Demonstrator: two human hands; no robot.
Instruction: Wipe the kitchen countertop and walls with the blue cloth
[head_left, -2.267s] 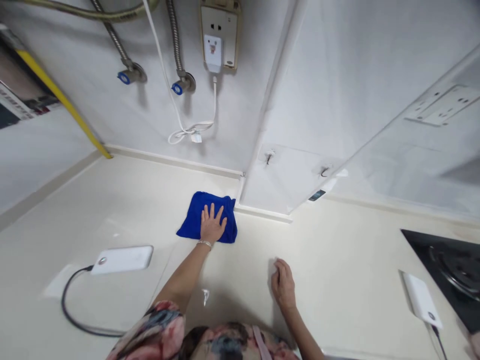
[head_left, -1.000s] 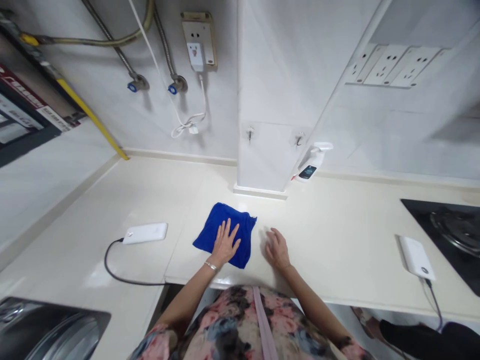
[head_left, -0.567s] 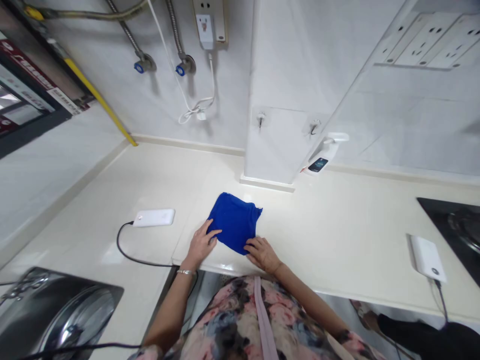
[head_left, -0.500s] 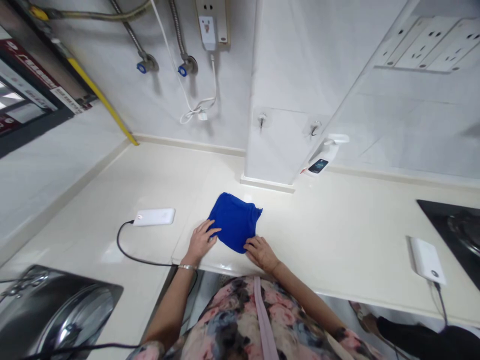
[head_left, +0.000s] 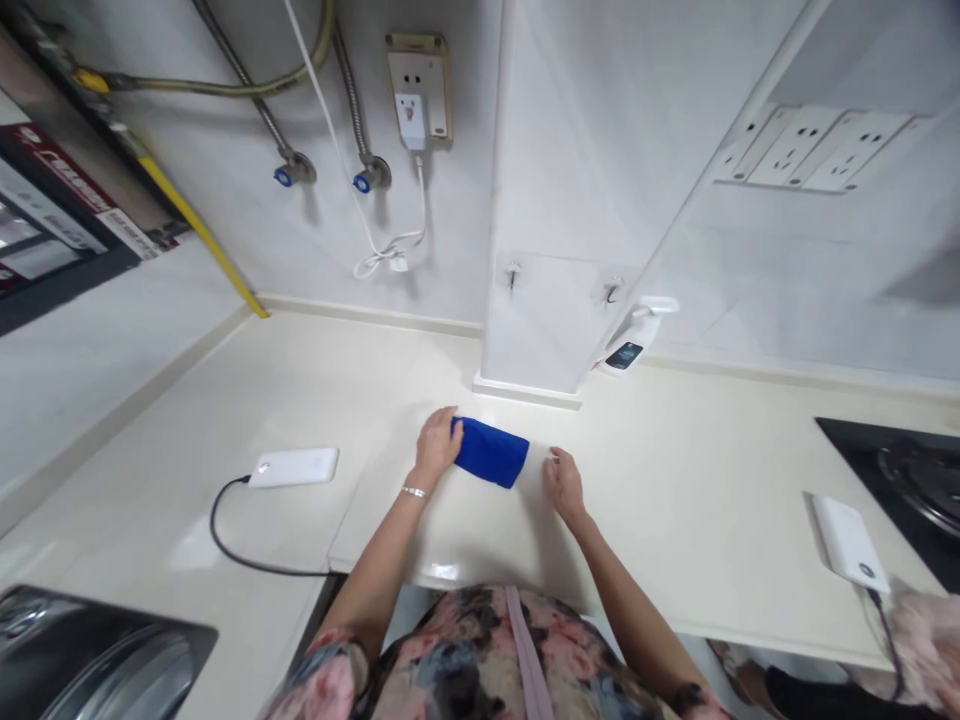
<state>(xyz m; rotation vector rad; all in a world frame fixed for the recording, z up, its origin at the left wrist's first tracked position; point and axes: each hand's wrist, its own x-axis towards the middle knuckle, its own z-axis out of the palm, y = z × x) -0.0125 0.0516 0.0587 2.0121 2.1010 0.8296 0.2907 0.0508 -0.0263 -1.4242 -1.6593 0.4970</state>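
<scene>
From here I see the pillar (head_left: pixel 570 200) jutting from the far wall, its foot on the counter (head_left: pixel 697 510) just beyond the cloth (head_left: pixel 491 453). Two hooks (head_left: pixel 512 275) hang on its face. At the pillar's right side stands a white bottle (head_left: pixel 624 357), partly hidden by the corner.

A power bank lies at left (head_left: pixel 294 467), its black cable (head_left: pixel 232 550) looping to the near edge; a second lies at right (head_left: pixel 850 540), next to the black hob (head_left: pixel 907 490). On the far wall at left are two valves (head_left: pixel 370 178) and a plug (head_left: pixel 411 122) in its socket. Another person's dark-clothed leg (head_left: pixel 817 694) shows below the counter, near right.

As for containers, the steel sink (head_left: pixel 172 628) at near left shows curved metal, too dim to sort out, and I can't see into the bottle.

The blue cloth lies folded into a narrow oblong between the hands. The left hand (head_left: pixel 439 442) touches its left end, thumb over the edge; I can't tell whether it pinches or merely presses. The right hand (head_left: pixel 564 484) sits just beside the other end, apart from it, fingers bent close together; whether the thumb meets them I can't tell.
</scene>
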